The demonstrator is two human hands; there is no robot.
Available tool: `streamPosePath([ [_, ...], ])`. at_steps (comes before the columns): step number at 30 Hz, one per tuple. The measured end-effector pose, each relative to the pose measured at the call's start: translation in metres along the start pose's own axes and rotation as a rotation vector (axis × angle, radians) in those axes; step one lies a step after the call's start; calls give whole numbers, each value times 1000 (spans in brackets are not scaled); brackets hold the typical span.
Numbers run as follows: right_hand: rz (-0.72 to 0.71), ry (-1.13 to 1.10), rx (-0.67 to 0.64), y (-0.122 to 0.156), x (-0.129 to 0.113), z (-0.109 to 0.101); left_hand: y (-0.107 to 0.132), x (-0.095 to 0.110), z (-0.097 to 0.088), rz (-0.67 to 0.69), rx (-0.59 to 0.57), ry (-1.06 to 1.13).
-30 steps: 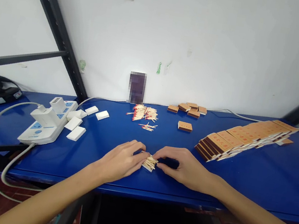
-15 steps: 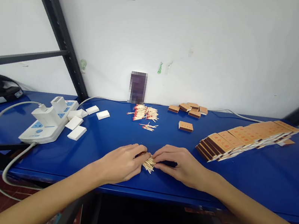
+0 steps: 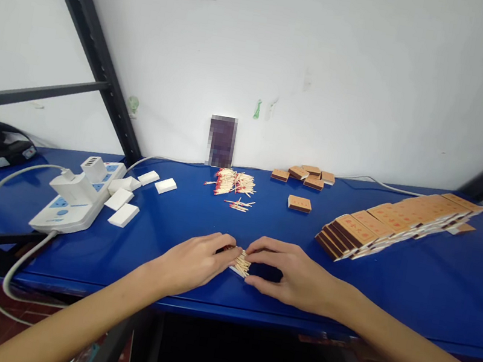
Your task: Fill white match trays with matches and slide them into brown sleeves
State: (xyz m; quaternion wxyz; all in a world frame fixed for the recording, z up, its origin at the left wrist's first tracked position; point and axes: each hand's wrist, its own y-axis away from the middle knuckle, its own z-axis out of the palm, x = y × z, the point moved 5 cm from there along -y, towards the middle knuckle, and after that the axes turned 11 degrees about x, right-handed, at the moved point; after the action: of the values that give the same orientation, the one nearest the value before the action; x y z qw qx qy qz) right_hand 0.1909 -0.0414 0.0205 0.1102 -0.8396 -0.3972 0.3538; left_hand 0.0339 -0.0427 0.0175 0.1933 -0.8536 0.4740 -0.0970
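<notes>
Near the front edge of the blue bench, at its middle, your left hand and right hand close from either side on a small bundle of matches, fingertips pinching its ends. The sticks lie roughly left to right, equally near both hands. A loose pile of matches sits toward the back edge, with rows of matchboxes at the right

The left hand and right hand are bare. Both forearms are slim and unclothed down to the frame's bottom corners
</notes>
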Motion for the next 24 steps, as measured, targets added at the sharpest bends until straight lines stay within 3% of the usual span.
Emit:
streamPosePath([
  [5,19,-34,34,-4,5,2,1,2,1,23,21,-26],
  [15,210,-155,1,-16,10,4,0,3,-1,66,-42,-22],
  [24,162,25,59,-2,0,6,4,3,-5,-28,-96,75],
])
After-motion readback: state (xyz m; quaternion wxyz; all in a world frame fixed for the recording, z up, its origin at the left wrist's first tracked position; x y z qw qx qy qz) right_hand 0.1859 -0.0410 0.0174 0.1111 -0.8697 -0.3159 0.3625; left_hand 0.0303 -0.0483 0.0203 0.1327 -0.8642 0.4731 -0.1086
